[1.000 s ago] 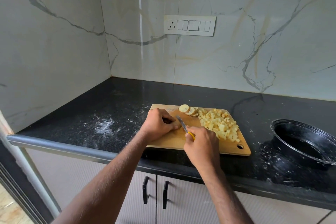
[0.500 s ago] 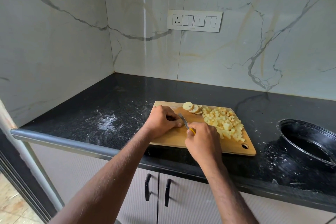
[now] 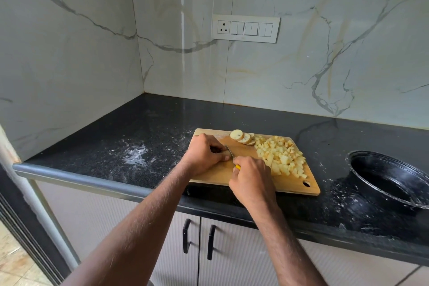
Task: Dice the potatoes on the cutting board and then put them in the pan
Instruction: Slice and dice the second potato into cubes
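Note:
A wooden cutting board [image 3: 216, 175] lies on the black counter. On its left part my left hand [image 3: 204, 154] curls over a potato piece [image 3: 224, 152], mostly hidden under the fingers. My right hand [image 3: 251, 180] grips a small knife [image 3: 230, 151] with a yellow handle; the blade stands against the piece right beside my left fingertips. A pile of diced potato [image 3: 282, 158] covers the board's right half. A few round potato slices [image 3: 242, 137] lean at the board's far edge. The black pan [image 3: 392, 179] sits to the right of the board.
The black counter [image 3: 162, 127] has white powdery smears left of the board and around the pan. Marble walls close the back and left sides, with a switch panel [image 3: 246, 28] on the back wall. Cabinet doors with black handles [image 3: 198, 235] are below the counter edge.
The view has shifted slightly. Both hands stay at the same spot on the board, with the knife still working at the piece under my left fingers.

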Action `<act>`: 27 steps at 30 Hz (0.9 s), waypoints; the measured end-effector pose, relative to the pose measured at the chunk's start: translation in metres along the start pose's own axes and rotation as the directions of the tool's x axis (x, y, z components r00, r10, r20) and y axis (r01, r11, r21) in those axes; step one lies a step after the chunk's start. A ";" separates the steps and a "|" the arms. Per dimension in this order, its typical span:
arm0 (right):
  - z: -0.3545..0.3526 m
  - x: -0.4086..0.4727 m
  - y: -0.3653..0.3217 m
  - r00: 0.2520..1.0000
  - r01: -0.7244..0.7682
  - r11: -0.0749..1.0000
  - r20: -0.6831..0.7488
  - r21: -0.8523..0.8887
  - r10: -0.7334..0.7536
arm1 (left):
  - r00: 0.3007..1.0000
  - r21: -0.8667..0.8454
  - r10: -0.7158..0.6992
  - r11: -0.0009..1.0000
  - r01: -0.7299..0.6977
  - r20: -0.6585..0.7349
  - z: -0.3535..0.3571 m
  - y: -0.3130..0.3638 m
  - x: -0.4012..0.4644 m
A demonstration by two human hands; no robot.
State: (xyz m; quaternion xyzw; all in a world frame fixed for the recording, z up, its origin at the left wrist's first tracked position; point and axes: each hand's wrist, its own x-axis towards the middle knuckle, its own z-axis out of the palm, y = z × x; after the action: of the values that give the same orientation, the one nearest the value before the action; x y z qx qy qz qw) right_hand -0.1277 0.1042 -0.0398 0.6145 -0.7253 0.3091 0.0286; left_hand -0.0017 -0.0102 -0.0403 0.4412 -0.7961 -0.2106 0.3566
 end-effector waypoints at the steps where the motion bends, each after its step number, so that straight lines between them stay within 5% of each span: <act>1: -0.001 -0.004 0.002 1.000 0.011 1.000 -0.008 0.010 -0.011 | 1.000 0.006 -0.009 1.000 0.009 0.001 0.000 0.000 0.000; 20: -0.018 -0.030 0.033 0.990 -0.011 0.975 -0.138 0.220 0.042 | 0.999 0.005 -0.039 0.999 0.039 -0.005 -0.001 0.001 -0.002; 27: -0.001 -0.019 0.013 0.985 -0.005 0.987 -0.170 0.161 0.032 | 0.999 0.016 -0.037 0.999 0.037 -0.030 0.001 -0.001 -0.001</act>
State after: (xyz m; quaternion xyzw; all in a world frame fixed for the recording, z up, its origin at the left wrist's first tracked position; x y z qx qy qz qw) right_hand -0.1355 0.1217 -0.0520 0.5790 -0.6987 0.4183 0.0388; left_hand -0.0013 -0.0099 -0.0417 0.4620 -0.7841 -0.2038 0.3608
